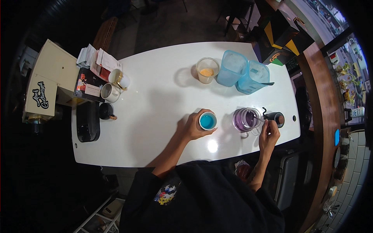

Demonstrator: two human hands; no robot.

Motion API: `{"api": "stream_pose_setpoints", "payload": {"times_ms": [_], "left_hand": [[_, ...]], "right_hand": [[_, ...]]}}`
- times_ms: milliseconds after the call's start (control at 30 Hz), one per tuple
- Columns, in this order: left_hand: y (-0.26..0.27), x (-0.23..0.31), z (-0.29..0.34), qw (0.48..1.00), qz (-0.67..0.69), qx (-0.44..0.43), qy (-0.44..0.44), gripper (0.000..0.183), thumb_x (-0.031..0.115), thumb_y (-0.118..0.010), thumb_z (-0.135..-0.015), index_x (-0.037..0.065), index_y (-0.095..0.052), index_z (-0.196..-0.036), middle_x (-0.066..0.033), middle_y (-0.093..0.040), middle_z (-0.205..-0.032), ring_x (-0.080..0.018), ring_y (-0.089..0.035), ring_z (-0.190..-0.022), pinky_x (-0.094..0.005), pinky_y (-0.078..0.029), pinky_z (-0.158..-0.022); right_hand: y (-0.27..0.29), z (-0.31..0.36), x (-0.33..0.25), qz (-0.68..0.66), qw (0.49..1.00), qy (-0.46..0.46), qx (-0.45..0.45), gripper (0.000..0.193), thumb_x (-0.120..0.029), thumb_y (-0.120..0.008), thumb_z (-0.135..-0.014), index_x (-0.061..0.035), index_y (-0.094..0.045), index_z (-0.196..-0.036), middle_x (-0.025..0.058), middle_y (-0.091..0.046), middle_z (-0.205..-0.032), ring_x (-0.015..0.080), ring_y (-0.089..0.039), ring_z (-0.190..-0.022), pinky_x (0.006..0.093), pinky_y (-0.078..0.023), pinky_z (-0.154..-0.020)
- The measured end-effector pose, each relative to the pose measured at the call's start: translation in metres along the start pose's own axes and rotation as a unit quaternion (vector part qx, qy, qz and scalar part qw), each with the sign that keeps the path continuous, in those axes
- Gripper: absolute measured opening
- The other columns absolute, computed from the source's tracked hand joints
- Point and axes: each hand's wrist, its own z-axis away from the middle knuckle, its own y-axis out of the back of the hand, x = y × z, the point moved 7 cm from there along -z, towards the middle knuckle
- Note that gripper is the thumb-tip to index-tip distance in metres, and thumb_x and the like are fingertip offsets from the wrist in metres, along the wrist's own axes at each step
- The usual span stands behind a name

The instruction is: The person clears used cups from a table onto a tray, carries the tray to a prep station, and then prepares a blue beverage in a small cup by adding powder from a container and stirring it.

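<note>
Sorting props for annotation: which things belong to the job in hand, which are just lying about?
In use:
left hand: cup of blue liquid
right hand: thin stirrer, dipping into glass jar of purple liquid

Apparently just lying about:
clear plastic cup
two light-blue containers
mugs at far left
papers behind them

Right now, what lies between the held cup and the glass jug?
Head view: only bare white tabletop between the cup and the jug.
</note>
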Motion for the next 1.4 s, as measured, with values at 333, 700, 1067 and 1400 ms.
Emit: {"api": "stream_pose_setpoints", "payload": {"times_ms": [333,700,1067,1400], "left_hand": [[0.001,0.000,0.001,1.000,0.003,-0.004,-0.001,0.053,0.015,-0.088,-0.064,0.003,-0.059,-0.106,-0.0117,-0.068,-0.098,-0.0232,-0.067,-0.086,-0.0332,-0.053,-0.078],[0.002,0.007,-0.002,0.999,0.009,-0.018,0.028,0.045,0.013,-0.086,-0.067,0.006,-0.061,-0.104,-0.0072,-0.063,-0.101,-0.0190,-0.063,-0.091,-0.0324,-0.050,-0.080],[0.001,0.002,-0.001,1.000,0.000,-0.011,0.023,0.045,0.015,-0.086,-0.066,0.006,-0.062,-0.103,-0.0070,-0.064,-0.100,-0.0196,-0.064,-0.088,-0.0324,-0.051,-0.079],[0.000,-0.006,0.000,1.000,0.009,-0.004,-0.006,0.051,0.014,-0.085,-0.064,0.004,-0.060,-0.107,-0.0106,-0.068,-0.097,-0.0237,-0.068,-0.087,-0.0335,-0.054,-0.078]], "right_hand": [[0.005,0.000,-0.009,0.013,0.999,-0.026,-0.018,0.017,-0.001,-0.056,-0.092,0.0052,-0.050,-0.077,0.0085,-0.044,-0.066,0.0148,-0.038,-0.055,0.0319,-0.033,-0.050],[0.030,0.002,-0.045,-0.008,0.999,-0.007,0.040,0.013,0.003,-0.054,-0.091,0.0065,-0.051,-0.079,0.0089,-0.045,-0.065,0.0160,-0.041,-0.055,0.0306,-0.035,-0.053],[-0.023,0.024,-0.105,-0.117,0.991,0.051,-0.040,0.007,0.009,-0.062,-0.081,0.0043,-0.057,-0.079,0.0124,-0.051,-0.070,0.0251,-0.051,-0.060,0.0353,-0.040,-0.055],[-0.084,0.042,-0.111,-0.086,0.978,0.152,-0.114,0.009,0.006,-0.065,-0.082,0.0033,-0.066,-0.091,0.0111,-0.054,-0.073,0.0215,-0.055,-0.061,0.0326,-0.042,-0.053]]}}
